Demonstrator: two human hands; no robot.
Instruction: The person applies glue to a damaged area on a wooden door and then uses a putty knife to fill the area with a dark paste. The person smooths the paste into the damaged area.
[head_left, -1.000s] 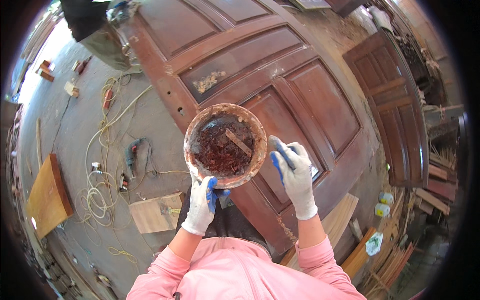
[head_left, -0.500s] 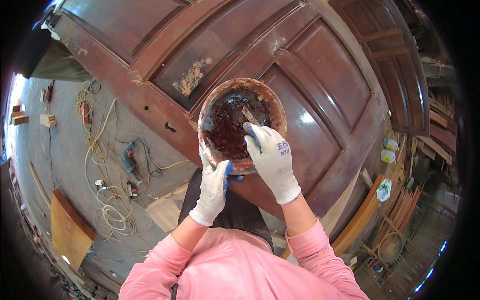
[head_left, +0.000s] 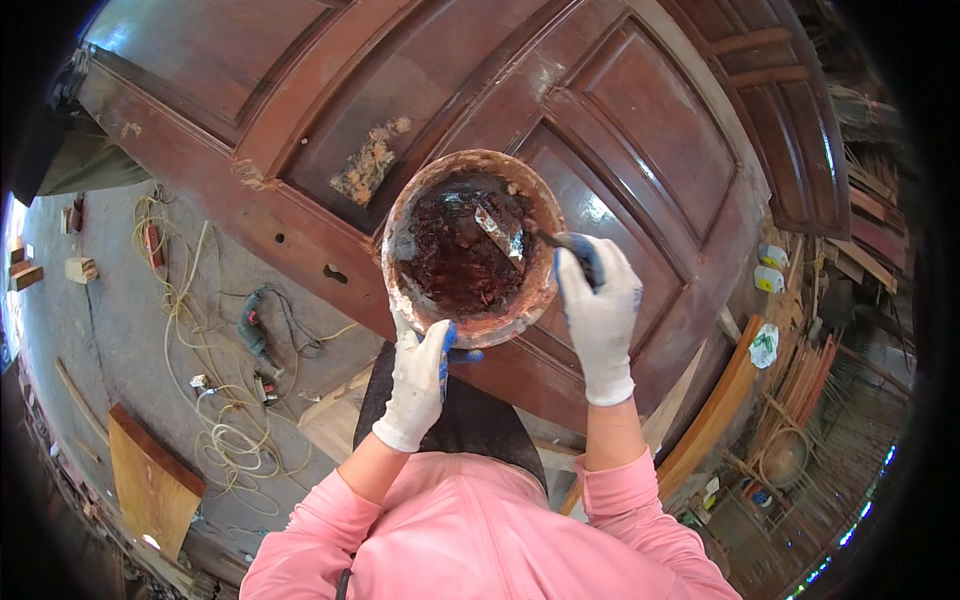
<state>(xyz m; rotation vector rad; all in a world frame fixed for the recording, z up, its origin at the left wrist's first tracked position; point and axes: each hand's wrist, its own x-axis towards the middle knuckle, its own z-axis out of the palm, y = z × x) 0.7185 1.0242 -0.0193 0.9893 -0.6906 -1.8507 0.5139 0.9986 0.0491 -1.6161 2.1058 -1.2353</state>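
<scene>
A round bowl [head_left: 548, 200], its rim crusted pinkish-brown, is held over a brown panelled door [head_left: 420, 90]. Dark reddish-brown paste [head_left: 440, 250] coats the inside. My left hand [head_left: 420, 380], in a white glove with blue fingertips, grips the bowl at its near left side; some fingers are hidden under it. In my gloved right hand [head_left: 605, 300], to the right of the bowl, is the handle of a putty knife [head_left: 500, 238]. Its smeared metal blade lies over the paste inside the bowl. A crumpled, crusty sanding pad or rag [head_left: 370, 162] rests on the door beyond.
On the floor to the left are a teal power drill [head_left: 258, 325] and tangled pale cables [head_left: 235, 440]. A wooden board [head_left: 155, 480] lies at lower left. Another panelled door [head_left: 775, 110] stands at upper right, near stacked wood strips [head_left: 880, 235] and small bottles [head_left: 770, 268].
My right hand has moved right, out of the bowl's opening to beyond its rim. The putty knife has turned, and its blade now shows broadside. The bowl has shifted slightly left.
</scene>
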